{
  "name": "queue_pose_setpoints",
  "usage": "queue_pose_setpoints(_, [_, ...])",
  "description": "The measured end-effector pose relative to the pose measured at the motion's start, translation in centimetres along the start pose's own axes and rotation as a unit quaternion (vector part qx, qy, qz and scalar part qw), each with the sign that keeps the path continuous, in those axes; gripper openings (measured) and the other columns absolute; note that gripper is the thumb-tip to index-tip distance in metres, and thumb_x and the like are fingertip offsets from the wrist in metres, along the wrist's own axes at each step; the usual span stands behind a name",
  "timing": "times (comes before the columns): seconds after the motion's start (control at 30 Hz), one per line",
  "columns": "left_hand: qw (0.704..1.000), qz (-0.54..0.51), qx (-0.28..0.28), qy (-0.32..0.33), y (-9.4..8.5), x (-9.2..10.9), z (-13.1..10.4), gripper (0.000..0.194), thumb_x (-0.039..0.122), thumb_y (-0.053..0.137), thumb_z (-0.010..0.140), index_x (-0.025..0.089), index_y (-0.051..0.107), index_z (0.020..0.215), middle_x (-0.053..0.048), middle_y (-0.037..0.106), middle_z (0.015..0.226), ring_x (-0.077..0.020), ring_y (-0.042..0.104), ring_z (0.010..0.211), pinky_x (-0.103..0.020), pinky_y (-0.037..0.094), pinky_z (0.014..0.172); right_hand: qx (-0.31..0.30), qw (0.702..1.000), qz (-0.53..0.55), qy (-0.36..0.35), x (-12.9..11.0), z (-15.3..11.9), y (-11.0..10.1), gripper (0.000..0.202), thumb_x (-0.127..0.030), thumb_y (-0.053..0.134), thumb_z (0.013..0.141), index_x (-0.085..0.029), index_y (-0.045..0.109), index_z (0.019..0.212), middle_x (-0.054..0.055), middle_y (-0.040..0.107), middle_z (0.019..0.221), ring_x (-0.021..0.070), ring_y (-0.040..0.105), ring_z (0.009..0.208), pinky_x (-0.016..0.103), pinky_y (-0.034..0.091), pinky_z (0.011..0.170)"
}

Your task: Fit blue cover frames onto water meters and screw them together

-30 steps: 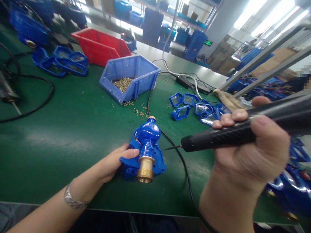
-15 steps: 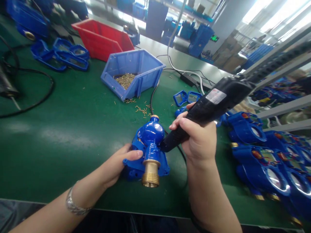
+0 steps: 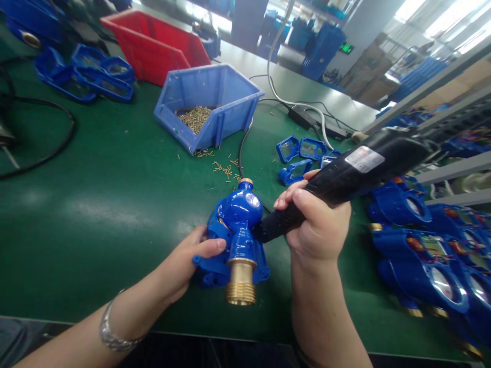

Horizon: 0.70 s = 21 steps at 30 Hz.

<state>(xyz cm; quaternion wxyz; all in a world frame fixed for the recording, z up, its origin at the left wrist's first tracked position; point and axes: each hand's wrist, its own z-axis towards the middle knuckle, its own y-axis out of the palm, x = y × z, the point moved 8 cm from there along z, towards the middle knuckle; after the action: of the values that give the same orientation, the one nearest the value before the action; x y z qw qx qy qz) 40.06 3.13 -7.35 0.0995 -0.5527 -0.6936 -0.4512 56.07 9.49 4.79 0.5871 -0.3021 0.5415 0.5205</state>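
Note:
A blue water meter (image 3: 242, 212) with threaded brass ends lies on the green bench, its pipe body facing up. My left hand (image 3: 192, 258) grips its left side, thumb on top and the other fingers mostly hidden behind the housing. My right hand (image 3: 320, 220) is wrapped round a black electric screwdriver (image 3: 337, 176), held at a slant. The screwdriver's nose meets the meter's right side beside the pipe; its bit is hidden there. Small brass screws (image 3: 226, 168) are scattered on the bench just beyond the meter.
A blue bin (image 3: 215, 97) of screws stands behind the meter, with a red bin (image 3: 153, 46) beyond it. Blue frames (image 3: 297, 153) lie to the right of the bin, more at far left. Several blue meters (image 3: 425, 266) crowd the right side. Cables cross the back.
The screwdriver has tilted lower toward the right, and my right hand has shifted slightly right with it. My left hand keeps its hold on the meter. The view has shifted a little.

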Motion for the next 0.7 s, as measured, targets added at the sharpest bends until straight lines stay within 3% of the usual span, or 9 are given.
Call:
queue_pose_setpoints(0.13, [1.000, 0.027, 0.002, 0.000, -0.1, 0.0, 0.1, 0.059, 0.038, 0.072, 0.060, 0.013, 0.055, 0.110, -0.013, 0.068, 0.104, -0.0303, 0.064, 0.093, -0.039, 0.049, 0.083, 0.000, 1.000, 0.003, -0.010, -0.1, 0.0, -0.1, 0.024, -0.010, 0.056, 0.061, -0.020, 0.050, 0.082, -0.008, 0.056, 0.051, 0.0115, 0.053, 0.042, 0.027, 0.044, 0.047])
queue_pose_setpoints(0.27, [0.998, 0.045, -0.042, 0.001, -0.2, 0.2, 0.2, 0.053, 0.039, 0.069, 0.066, 0.015, 0.056, 0.111, -0.014, 0.067, 0.108, -0.0315, 0.062, 0.099, -0.042, 0.047, 0.088, 0.009, 1.000, -0.001, -0.013, 0.1, -0.1, -0.2, 0.027, -0.011, 0.056, 0.061, -0.020, 0.050, 0.085, -0.009, 0.055, 0.051, 0.0110, 0.053, 0.042, 0.026, 0.044, 0.047])
queue_pose_setpoints(0.43, [0.998, 0.052, -0.039, -0.021, -0.6, 0.3, 0.1, 0.055, 0.038, 0.076, 0.056, 0.013, 0.060, 0.103, -0.015, 0.070, 0.100, -0.0312, 0.066, 0.089, -0.041, 0.050, 0.081, -0.035, 0.999, 0.013, 0.019, -0.3, 0.2, 0.4, 0.035, -0.011, 0.056, 0.060, -0.021, 0.051, 0.093, -0.010, 0.056, 0.052, 0.0110, 0.053, 0.044, 0.026, 0.044, 0.049])
queue_pose_setpoints(0.53, [0.998, 0.051, -0.021, -0.008, -0.7, 0.3, 0.1, 0.053, 0.037, 0.074, 0.055, 0.010, 0.061, 0.099, -0.014, 0.071, 0.092, -0.0285, 0.067, 0.081, -0.038, 0.051, 0.076, -0.065, 0.997, 0.029, -0.015, -3.6, 0.8, 0.3, 0.029, -0.012, 0.056, 0.060, -0.021, 0.055, 0.087, -0.009, 0.056, 0.052, 0.0106, 0.054, 0.045, 0.026, 0.044, 0.051])
queue_pose_setpoints(0.63, [0.998, 0.067, -0.006, 0.000, -0.8, 0.2, 0.2, 0.056, 0.036, 0.073, 0.056, 0.008, 0.059, 0.102, -0.015, 0.071, 0.093, -0.0285, 0.066, 0.082, -0.038, 0.050, 0.077, -0.026, 0.992, 0.042, -0.113, -8.7, 0.5, -1.5, 0.024, -0.012, 0.054, 0.059, -0.020, 0.059, 0.081, -0.006, 0.056, 0.051, 0.0108, 0.053, 0.045, 0.025, 0.042, 0.048])
queue_pose_setpoints(0.7, [0.997, 0.072, -0.013, 0.003, -0.8, 0.0, 0.3, 0.059, 0.038, 0.072, 0.057, 0.008, 0.057, 0.105, -0.015, 0.070, 0.098, -0.0296, 0.066, 0.087, -0.040, 0.049, 0.081, -0.006, 0.991, 0.038, -0.125, -10.4, -0.4, -2.6, 0.025, -0.010, 0.054, 0.059, -0.019, 0.062, 0.081, -0.005, 0.057, 0.052, 0.0115, 0.052, 0.044, 0.025, 0.041, 0.046])
